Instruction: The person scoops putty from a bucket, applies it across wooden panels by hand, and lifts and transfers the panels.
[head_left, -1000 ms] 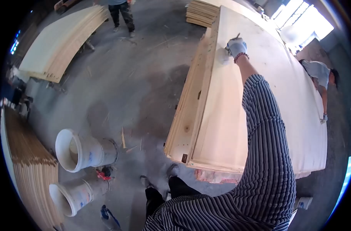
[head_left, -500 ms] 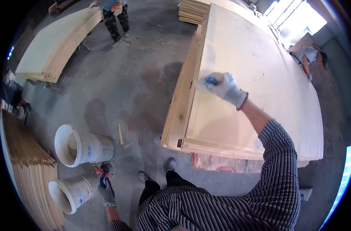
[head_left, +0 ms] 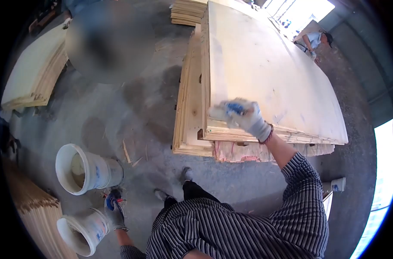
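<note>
My right hand (head_left: 247,117), in a white glove with blue patches, is closed on a pale flat piece (head_left: 218,111) blurred by motion. It is over the near left corner of the top plywood sheet (head_left: 256,73) on a tall stack. Low on my left, my left hand (head_left: 114,209), in a grey and blue glove, is closed around something red (head_left: 121,200), mostly hidden by the fingers. Beside that hand stand two white buckets: the farther bucket (head_left: 89,168) has pale residue inside, and the nearer bucket (head_left: 97,222) tilts towards the left in view.
Wood strips (head_left: 126,151) lie on the concrete floor (head_left: 153,121). Another sheet stack (head_left: 37,71) stands far left, and stacked boards (head_left: 37,211) near left. A person (head_left: 309,43) bends at the big stack's far right. A small white bucket (head_left: 338,184) is at right.
My right hand has moved along the sheet towards its near edge. The whole view has shifted, with the stack now further left and up. My left hand stays beside the buckets.
</note>
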Demonstrator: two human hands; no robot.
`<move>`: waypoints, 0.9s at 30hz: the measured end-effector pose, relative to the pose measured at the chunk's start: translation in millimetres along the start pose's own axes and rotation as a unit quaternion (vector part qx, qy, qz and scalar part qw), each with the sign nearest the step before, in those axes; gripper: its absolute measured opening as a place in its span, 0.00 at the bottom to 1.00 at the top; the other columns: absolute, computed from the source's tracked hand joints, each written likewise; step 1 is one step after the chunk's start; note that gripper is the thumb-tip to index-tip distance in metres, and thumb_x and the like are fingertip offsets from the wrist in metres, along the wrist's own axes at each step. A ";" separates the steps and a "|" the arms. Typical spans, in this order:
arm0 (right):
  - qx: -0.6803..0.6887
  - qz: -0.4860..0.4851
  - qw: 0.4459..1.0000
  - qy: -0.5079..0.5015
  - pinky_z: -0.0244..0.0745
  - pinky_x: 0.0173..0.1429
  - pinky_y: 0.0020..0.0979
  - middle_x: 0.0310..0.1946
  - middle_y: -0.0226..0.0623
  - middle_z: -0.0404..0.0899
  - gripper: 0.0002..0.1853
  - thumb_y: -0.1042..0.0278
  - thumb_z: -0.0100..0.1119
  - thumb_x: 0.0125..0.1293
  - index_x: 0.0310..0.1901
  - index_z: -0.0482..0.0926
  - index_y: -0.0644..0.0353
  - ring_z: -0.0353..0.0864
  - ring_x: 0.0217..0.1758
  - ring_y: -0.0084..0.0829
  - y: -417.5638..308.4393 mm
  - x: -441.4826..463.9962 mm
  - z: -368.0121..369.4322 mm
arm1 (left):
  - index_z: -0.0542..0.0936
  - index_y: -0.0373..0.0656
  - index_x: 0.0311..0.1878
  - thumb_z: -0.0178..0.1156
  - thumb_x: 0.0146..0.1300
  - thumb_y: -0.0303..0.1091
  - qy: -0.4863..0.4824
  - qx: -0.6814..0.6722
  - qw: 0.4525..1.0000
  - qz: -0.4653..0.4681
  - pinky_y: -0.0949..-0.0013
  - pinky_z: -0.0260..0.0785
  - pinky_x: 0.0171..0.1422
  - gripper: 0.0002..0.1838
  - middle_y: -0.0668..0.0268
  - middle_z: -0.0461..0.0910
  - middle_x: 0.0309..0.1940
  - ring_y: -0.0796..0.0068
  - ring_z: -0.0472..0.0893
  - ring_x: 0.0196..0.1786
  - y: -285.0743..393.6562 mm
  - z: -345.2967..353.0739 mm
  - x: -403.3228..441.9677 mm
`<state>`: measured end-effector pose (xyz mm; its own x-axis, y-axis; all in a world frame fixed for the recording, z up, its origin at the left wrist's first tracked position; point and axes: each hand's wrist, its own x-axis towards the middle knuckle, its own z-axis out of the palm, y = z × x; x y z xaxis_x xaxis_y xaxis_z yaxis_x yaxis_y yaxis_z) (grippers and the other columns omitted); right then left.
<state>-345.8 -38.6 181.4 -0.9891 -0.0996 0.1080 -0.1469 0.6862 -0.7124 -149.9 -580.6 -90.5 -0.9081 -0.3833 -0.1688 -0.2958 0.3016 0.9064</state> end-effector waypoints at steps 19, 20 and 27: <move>0.018 0.024 0.999 0.043 0.68 0.26 0.26 0.22 0.23 0.80 0.08 0.64 0.66 0.63 0.36 0.87 0.59 0.72 0.23 0.15 156.8 169.0 -16.6 | 0.81 0.35 0.54 0.57 0.66 0.23 0.134 0.113 0.982 -0.074 0.70 0.72 0.56 0.14 0.62 0.85 0.45 0.75 0.81 0.47 22.1 -23.8 -56.6; -0.004 0.026 1.000 0.008 0.68 0.26 0.25 0.23 0.23 0.80 0.08 0.66 0.64 0.65 0.38 0.88 0.60 0.71 0.23 0.15 153.4 157.7 -15.6 | 0.81 0.35 0.53 0.58 0.65 0.24 0.124 0.097 0.977 -0.142 0.68 0.72 0.58 0.14 0.56 0.85 0.48 0.69 0.83 0.51 44.1 -20.0 -57.7; 0.319 0.101 0.936 -0.107 0.78 0.30 0.26 0.38 0.37 0.82 0.12 0.70 0.61 0.66 0.49 0.80 0.65 0.80 0.31 0.24 109.0 52.6 39.3 | 0.82 0.42 0.52 0.60 0.61 0.34 0.119 0.133 0.982 -0.061 0.59 0.72 0.58 0.16 0.52 0.83 0.47 0.51 0.82 0.50 40.9 -1.2 -40.3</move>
<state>-414.0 2.6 82.2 -0.9648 -0.2040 -0.1660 0.1385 0.1426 -0.9800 -125.1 -553.8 -46.2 -0.7755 -0.6145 -0.1448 -0.4935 0.4469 0.7461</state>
